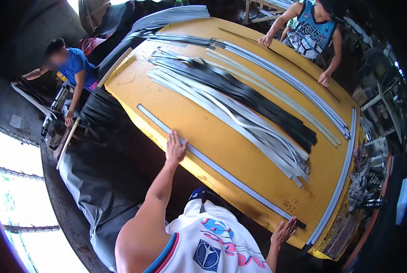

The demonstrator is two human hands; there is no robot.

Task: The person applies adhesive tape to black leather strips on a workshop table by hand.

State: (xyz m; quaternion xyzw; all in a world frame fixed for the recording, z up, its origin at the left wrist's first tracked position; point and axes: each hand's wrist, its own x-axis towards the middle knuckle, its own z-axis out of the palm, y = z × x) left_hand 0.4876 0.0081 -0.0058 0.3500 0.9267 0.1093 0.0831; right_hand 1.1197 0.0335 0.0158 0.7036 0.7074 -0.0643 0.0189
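Observation:
A long grey strip (226, 174) with a dark edge lies along the near side of the yellow table (176, 104). My left hand (176, 147) rests on it toward its left part, fingers spread. At its right end, beside a short dark piece, my right hand (284, 231) lies at the table edge with its fingers apart. Neither hand grips anything. Beyond the strip lie a pile of loose grey strips (221, 107) and a bundle of black strips (258, 102).
Bundled grey strips (333, 200) line the table's right end, more (285, 73) lie farther back. A person in a patterned top (313, 29) handles a dark strip across the table. Another person in blue (76, 63) sits at the left, near a wooden stick (68, 144).

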